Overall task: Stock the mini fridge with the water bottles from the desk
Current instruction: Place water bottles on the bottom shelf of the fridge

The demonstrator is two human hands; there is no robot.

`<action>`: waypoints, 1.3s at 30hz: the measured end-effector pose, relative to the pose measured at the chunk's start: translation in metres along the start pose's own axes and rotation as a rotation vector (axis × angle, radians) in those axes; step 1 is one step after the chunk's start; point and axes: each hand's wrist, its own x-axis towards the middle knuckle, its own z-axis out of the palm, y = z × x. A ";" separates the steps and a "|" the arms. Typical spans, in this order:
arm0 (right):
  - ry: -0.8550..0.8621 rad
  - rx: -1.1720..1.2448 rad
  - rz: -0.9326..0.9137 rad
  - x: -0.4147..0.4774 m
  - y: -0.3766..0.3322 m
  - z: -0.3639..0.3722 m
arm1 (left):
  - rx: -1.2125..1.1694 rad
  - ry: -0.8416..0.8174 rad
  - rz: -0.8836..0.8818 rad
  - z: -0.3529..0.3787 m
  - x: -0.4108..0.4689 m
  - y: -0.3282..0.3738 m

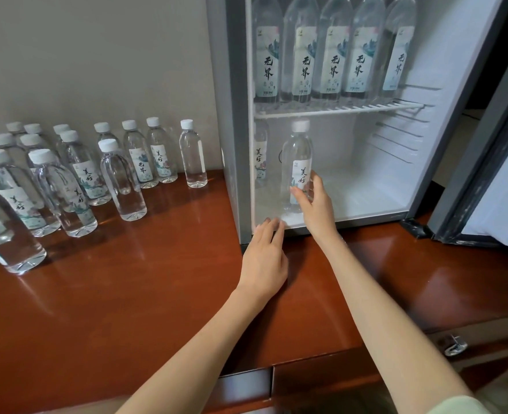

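Note:
The mini fridge (375,186) stands open on the wooden desk (145,264). Several labelled water bottles (330,55) fill its upper wire shelf (366,108). On the fridge floor at the front left stands one clear bottle (297,153) with a white cap, and my right hand (315,201) grips its lower half. My left hand (264,255) lies flat on the desk with straight fingertips touching the fridge's bottom front edge. Several more water bottles (79,171) stand grouped on the desk at the left.
The fridge door (491,162) hangs open to the right. A grey wall runs behind the desk bottles. A desk drawer front (246,389) and a metal latch (455,345) lie below the desk edge.

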 end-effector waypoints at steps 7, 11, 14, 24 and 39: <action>-0.029 -0.028 0.039 0.043 0.007 0.023 | -0.005 0.020 0.003 0.002 0.000 -0.002; -0.058 -0.015 0.085 0.065 0.010 0.036 | -0.012 0.029 -0.003 0.003 0.000 0.000; -0.072 -0.018 0.114 0.078 0.013 0.043 | -0.017 0.026 0.001 0.003 0.000 -0.001; -0.093 0.009 0.115 0.096 0.020 0.046 | -0.026 0.028 0.008 0.004 0.002 -0.003; -0.084 0.055 0.286 0.084 0.014 0.039 | -0.060 0.017 -0.009 0.004 0.000 -0.004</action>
